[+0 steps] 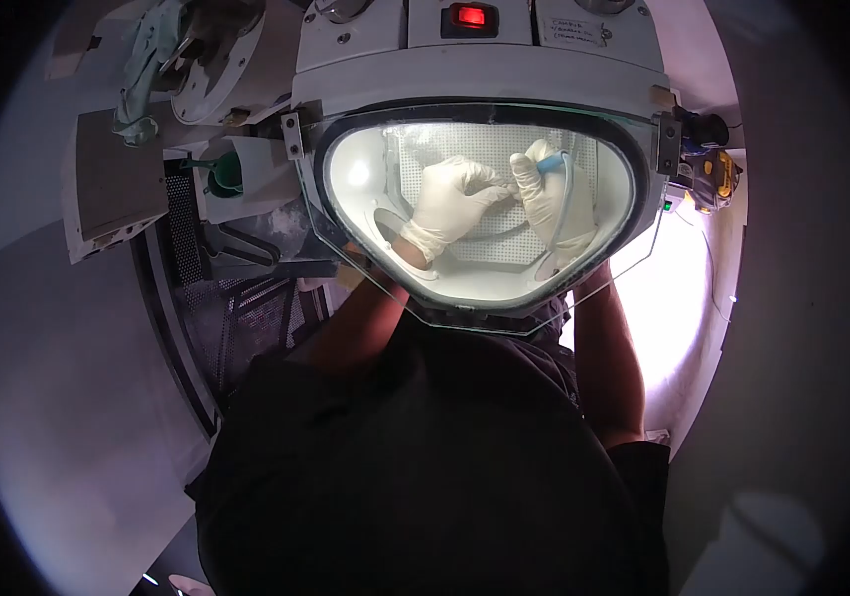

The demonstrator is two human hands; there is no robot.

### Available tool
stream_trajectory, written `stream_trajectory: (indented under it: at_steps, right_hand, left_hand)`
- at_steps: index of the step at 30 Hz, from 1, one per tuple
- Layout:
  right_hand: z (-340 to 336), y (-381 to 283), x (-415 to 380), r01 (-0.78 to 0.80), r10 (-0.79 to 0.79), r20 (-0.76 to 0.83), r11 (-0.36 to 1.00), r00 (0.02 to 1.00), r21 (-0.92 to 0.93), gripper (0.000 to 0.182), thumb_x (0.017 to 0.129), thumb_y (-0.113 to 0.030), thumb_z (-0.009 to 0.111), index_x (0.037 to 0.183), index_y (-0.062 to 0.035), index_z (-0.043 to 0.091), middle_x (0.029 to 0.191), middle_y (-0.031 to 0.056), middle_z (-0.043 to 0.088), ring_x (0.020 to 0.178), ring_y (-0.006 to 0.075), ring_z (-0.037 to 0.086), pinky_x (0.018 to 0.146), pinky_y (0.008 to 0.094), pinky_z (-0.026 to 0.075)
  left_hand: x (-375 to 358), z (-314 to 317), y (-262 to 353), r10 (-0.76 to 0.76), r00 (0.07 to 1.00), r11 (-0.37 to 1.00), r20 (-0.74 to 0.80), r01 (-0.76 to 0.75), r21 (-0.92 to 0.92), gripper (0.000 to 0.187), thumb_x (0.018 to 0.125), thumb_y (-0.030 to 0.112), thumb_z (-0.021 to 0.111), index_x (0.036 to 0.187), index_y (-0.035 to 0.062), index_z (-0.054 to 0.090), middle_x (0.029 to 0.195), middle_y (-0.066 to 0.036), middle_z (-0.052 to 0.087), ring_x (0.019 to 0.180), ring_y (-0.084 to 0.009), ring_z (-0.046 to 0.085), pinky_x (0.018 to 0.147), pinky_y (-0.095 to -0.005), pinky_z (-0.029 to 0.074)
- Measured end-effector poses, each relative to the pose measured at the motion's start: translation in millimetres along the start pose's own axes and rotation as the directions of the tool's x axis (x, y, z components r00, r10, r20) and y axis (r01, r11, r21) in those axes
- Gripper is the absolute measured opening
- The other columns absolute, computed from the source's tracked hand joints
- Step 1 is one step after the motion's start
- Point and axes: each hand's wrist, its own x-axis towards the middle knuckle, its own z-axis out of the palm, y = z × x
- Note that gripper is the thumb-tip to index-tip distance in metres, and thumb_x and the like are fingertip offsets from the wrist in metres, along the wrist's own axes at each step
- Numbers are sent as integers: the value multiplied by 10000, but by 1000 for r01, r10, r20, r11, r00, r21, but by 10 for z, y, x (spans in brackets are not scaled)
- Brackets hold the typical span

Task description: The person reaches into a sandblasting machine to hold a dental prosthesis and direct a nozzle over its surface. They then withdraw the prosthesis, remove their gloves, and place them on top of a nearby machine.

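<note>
Both hands wear white gloves and reach inside a lit blasting cabinet (485,79), seen through its clear window. My left hand (448,207), on the left side of the chamber, has thumb and fingers pinched together. At its fingertips is a small dark piece (510,189), too small to name. Opposite it, my right hand (556,209) is wrapped round a blue pen-like blasting handpiece (551,162), held close to the left fingertips. From the handpiece a thin pale hose (568,194) runs down past the right hand. The handpiece's tip is hard to make out.
Behind the hands is a perforated white panel (435,144). A red lit switch (470,15) sits on the cabinet top. Left of the cabinet are a green funnel (226,174) and a grey box (117,189). A yellow-and-black tool (715,179) hangs at right.
</note>
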Motion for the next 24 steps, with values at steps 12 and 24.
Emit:
stream_trajectory:
  at_steps: [12, 24]
  right_hand:
    - [16, 18, -1, 39, -38, -7, 998, 999, 43, 474, 1050, -465, 637, 831, -55, 546, 674, 110, 568, 616, 218, 563, 597, 401, 465]
    - [3, 0, -8, 81, -81, -12, 996, 997, 23, 486, 1059, -486, 611, 840, -55, 559, 652, 117, 572, 607, 230, 567, 593, 399, 467]
  left_hand:
    - [-17, -9, -3, -50, 999, 999, 14, 50, -21, 208, 816, 226, 870, 904, 47, 808, 818, -134, 742, 759, -271, 712, 709, -382, 562]
    - [-39, 22, -64, 38, 998, 999, -49, -38, -5, 198, 826, 211, 861, 912, 43, 799, 812, -119, 734, 753, -278, 698, 713, -389, 557]
